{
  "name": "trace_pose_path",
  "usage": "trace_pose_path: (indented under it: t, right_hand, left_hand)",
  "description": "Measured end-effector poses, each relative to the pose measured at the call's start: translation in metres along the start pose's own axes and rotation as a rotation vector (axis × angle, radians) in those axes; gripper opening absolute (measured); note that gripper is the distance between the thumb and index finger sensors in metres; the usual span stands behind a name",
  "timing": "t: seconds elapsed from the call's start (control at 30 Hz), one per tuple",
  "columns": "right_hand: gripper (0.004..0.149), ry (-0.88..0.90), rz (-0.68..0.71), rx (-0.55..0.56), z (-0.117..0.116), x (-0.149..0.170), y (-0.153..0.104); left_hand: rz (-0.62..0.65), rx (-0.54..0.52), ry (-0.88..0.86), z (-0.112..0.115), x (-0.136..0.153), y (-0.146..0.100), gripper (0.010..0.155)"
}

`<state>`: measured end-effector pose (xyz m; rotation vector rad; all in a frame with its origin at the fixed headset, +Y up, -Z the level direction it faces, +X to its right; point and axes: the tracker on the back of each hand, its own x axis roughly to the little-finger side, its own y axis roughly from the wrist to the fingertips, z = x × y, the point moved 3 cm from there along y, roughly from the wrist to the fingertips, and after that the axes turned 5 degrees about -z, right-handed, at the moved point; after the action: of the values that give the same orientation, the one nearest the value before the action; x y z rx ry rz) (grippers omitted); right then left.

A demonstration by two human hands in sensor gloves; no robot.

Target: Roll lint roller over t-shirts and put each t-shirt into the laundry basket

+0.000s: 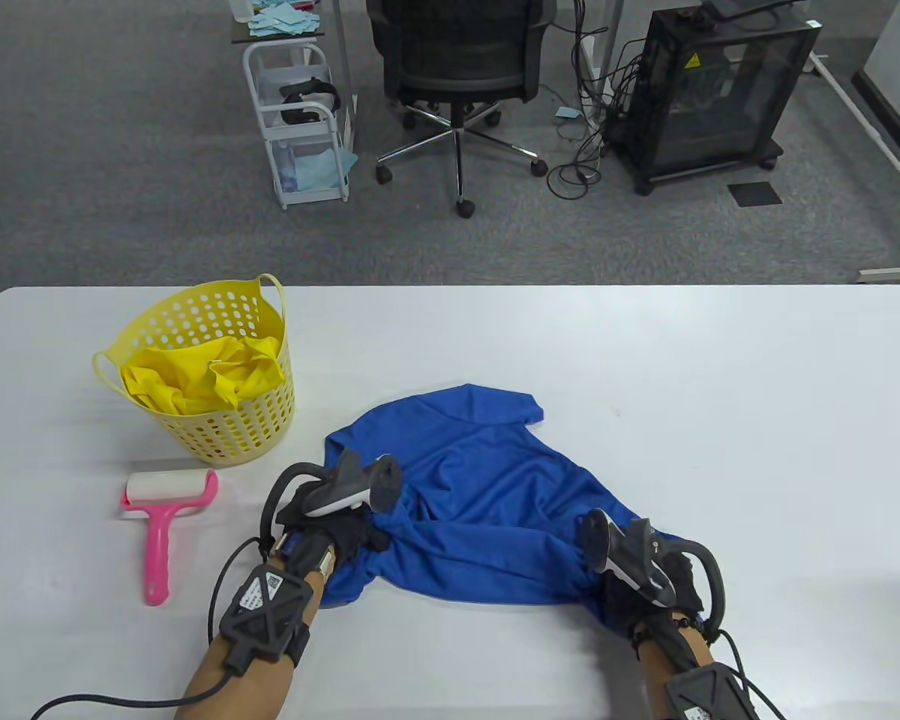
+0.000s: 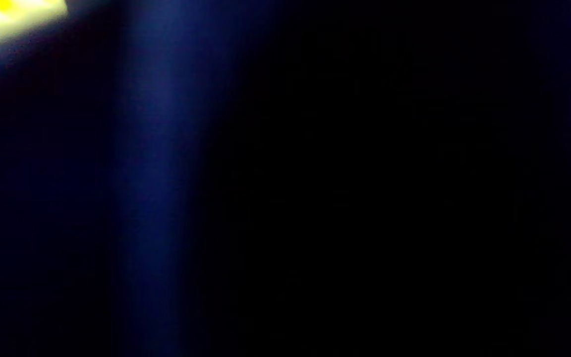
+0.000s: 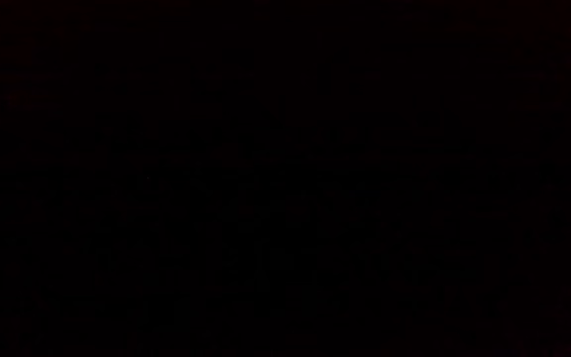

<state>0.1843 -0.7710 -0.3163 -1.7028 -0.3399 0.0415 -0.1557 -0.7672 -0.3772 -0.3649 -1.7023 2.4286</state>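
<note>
A blue t-shirt [image 1: 487,480] lies rumpled on the white table [image 1: 682,375], near the front edge. My left hand [image 1: 360,536] grips its near left part, where the cloth bunches into folds. My right hand [image 1: 622,592] grips the near right corner, its fingers mostly hidden under the tracker. A pink lint roller [image 1: 166,499] with a white roll lies left of my left hand, untouched. Behind it stands the yellow laundry basket [image 1: 225,435] with a yellow t-shirt [image 1: 195,375] inside. The left wrist view is filled by dark blue cloth [image 2: 156,148]; the right wrist view is black.
Beyond the table's far edge, on the grey carpet, stand a black office chair [image 1: 457,67], a white trolley [image 1: 300,127] and a black cabinet on wheels [image 1: 712,97] with cables beside it.
</note>
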Motion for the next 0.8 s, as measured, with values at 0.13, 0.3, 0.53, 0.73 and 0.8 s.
trace_pose_path:
  t: [0.13,0.3,0.53,0.73,0.8]
  right_hand:
    - [0.049,0.082,0.102,-0.036,0.021,0.005,-0.015]
    - [0.048,0.352,0.529,-0.066,0.075,0.017,-0.061]
    - [0.048,0.444,0.562,-0.105,0.101,0.034,-0.046]
    - [0.048,0.163,0.040,0.212,0.162,0.069,0.066]
    - [0.050,0.358,-0.209,0.631,0.200,0.103,0.065]
  left_hand:
    - [0.086,0.058,0.174,-0.005,0.003,-0.037,0.057]
    - [0.286,0.008,-0.029,-0.032,0.042,-0.100,0.055]
    - [0.312,-0.125,-0.369,-0.078,0.079,-0.097,0.054]
    - [-0.184,-0.672,-0.377,-0.172,0.076,-0.044,0.053]
    - [-0.324,-0.915,-0.373,-0.207,0.079,-0.052,0.055]
